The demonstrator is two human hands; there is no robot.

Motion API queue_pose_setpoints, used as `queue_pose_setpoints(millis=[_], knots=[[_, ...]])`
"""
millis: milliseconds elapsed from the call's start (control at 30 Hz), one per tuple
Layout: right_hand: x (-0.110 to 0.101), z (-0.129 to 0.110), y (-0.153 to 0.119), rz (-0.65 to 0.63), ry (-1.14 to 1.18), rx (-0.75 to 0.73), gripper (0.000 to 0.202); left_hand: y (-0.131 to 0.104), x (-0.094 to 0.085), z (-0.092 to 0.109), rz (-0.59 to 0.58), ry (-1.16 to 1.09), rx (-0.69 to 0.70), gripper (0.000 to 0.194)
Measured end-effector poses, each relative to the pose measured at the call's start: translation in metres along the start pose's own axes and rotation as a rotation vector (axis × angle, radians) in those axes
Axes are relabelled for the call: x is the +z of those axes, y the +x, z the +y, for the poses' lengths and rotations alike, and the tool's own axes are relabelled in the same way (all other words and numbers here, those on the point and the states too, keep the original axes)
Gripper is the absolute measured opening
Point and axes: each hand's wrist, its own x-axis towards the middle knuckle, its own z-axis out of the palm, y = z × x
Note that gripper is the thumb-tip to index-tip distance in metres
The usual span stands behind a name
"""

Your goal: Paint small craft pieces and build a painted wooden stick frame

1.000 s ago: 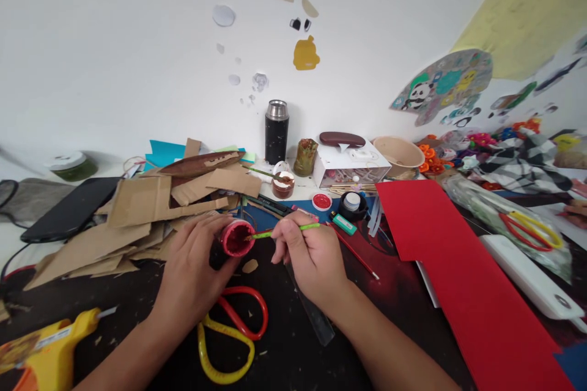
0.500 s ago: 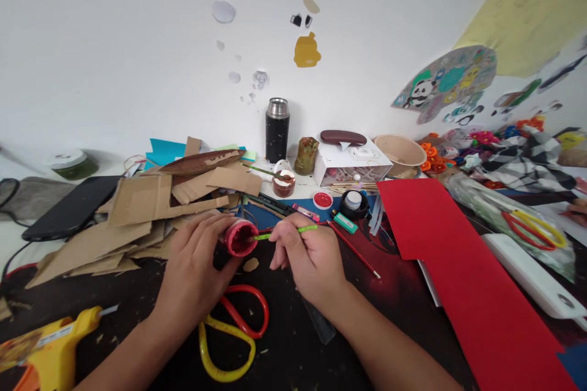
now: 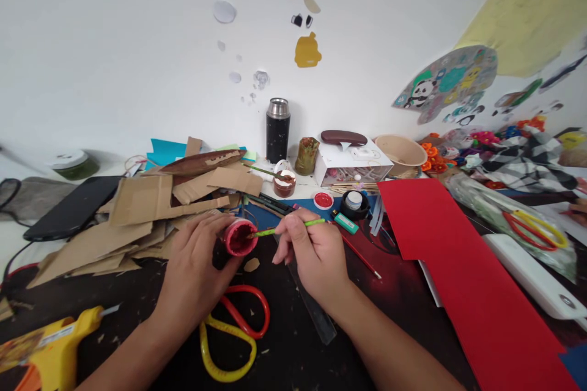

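My left hand (image 3: 195,256) is wrapped round a small jar of red paint (image 3: 240,245), tilted so its mouth faces me. Between the thumb and fingers of my right hand (image 3: 314,250) is a thin green paintbrush (image 3: 288,228), its tip inside the jar mouth. The bristles are hard to make out against the dark red inside. Below the jar lie scissors (image 3: 228,348) with one red and one yellow handle loop, their blades hidden under my left hand. A clear ruler (image 3: 316,311) lies beneath my right hand. The red-coated lid (image 3: 323,200) sits beyond, face up.
Cardboard scraps (image 3: 137,201) pile up at the left, near a yellow glue gun (image 3: 59,342). Red card sheets (image 3: 458,269) and a white power strip (image 3: 527,275) lie right. A black flask (image 3: 277,131), a brown paint jar (image 3: 284,184) and a white box (image 3: 353,162) stand behind.
My right hand has shifted slightly right and down, and the brush lies at a steeper slant with its tip still in the jar. My left hand and the jar are nearly unmoved.
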Motion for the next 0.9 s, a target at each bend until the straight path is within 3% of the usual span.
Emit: queue_pose_setpoints(millis=[267,433,633,767,900], knots=[[-0.002,-0.001,0.0006,0.025,-0.036,-0.04,0.045,0.0012,0.0001,0.0008,0.008,-0.013,-0.03,0.038],[0.0003,-0.0019,-0.0008,-0.05,-0.075,-0.063,0.043,0.0017,0.0001,0.0004,0.004,0.004,-0.022,0.038],[-0.0031,-0.0052,0.0003,-0.015,-0.217,-0.177,0.041,0.0012,0.0001,-0.0005,-0.001,0.022,-0.011,0.041],[-0.0011,-0.0047,-0.0022,-0.073,-0.324,-0.253,0.041,0.0007,0.0003,0.0009,-0.005,0.046,0.031,0.039],[0.0028,-0.0008,-0.0058,-0.098,-0.247,-0.156,0.044,0.0007,0.0009,0.0018,-0.008,0.052,0.055,0.039]])
